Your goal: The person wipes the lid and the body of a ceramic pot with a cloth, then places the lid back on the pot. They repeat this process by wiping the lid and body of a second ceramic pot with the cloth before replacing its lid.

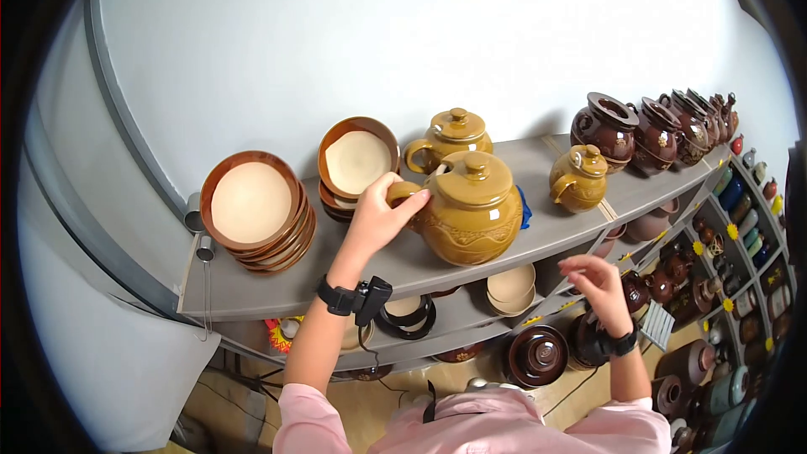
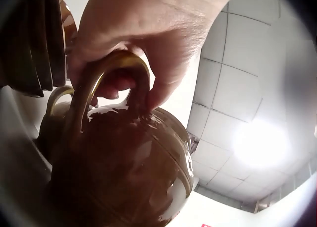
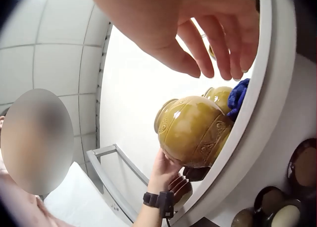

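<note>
A large mustard-brown lidded pot (image 1: 471, 210) stands near the front edge of the shelf. My left hand (image 1: 382, 217) grips its side handle, fingers curled through the loop of the handle (image 2: 116, 63) in the left wrist view. Off to the pot's right, my right hand (image 1: 598, 286) hangs in front of the shelf edge with relaxed fingers, holding nothing. In the right wrist view its loose fingers (image 3: 215, 43) are apart from the pot (image 3: 193, 130). Behind the large pot is a similar lidded pot (image 1: 454, 136), and a blue cloth (image 1: 525, 208) lies at its right side.
Stacked brown-rimmed bowls (image 1: 252, 202) and a second stack (image 1: 360, 160) stand left on the shelf (image 1: 336, 252). A small mustard pot (image 1: 580, 178) and several dark brown jars (image 1: 605, 130) stand right. Lower shelves hold bowls (image 1: 511, 286); a large dark lidded jar (image 1: 536, 356) is below.
</note>
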{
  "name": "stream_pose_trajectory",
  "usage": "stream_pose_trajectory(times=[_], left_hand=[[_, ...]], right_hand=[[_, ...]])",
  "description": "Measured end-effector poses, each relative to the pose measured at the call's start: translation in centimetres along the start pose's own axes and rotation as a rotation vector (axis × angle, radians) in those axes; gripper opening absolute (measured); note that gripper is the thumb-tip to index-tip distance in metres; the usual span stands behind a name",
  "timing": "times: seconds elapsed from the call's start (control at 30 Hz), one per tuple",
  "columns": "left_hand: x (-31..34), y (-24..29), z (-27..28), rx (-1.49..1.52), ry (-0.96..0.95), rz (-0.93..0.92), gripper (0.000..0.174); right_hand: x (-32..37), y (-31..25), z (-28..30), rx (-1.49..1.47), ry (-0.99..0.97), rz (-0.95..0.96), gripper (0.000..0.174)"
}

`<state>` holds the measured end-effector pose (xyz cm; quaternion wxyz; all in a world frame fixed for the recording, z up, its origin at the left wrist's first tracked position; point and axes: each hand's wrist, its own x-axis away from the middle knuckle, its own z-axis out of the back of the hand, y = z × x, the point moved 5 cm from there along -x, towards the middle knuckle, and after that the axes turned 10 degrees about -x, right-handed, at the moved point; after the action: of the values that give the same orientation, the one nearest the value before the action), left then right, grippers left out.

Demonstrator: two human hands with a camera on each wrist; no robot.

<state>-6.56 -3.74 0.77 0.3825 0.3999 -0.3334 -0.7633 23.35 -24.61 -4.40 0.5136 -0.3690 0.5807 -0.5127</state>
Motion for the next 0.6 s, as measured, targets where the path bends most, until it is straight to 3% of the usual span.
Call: stream_pose_trajectory(times=[0.17,0.4,0.6], left_hand=[[-0.5,0.0,-0.3,0.201,-0.080,0.135,0.018],[0.9,0.6,-1.1,0.317,0.094,0.206,0.013],[2.0,4.0,-1.4,0.273,0.281,0.138,0.013]], right_hand=[[1.7,3.6,1.9,-0.131,0.115,-0.028,0.017],[2.4,7.2,4.4,-0.290,0.223,-0.024,0.017],[1.7,8.3,6.3,-0.332,0.204,-0.018,0.017]])
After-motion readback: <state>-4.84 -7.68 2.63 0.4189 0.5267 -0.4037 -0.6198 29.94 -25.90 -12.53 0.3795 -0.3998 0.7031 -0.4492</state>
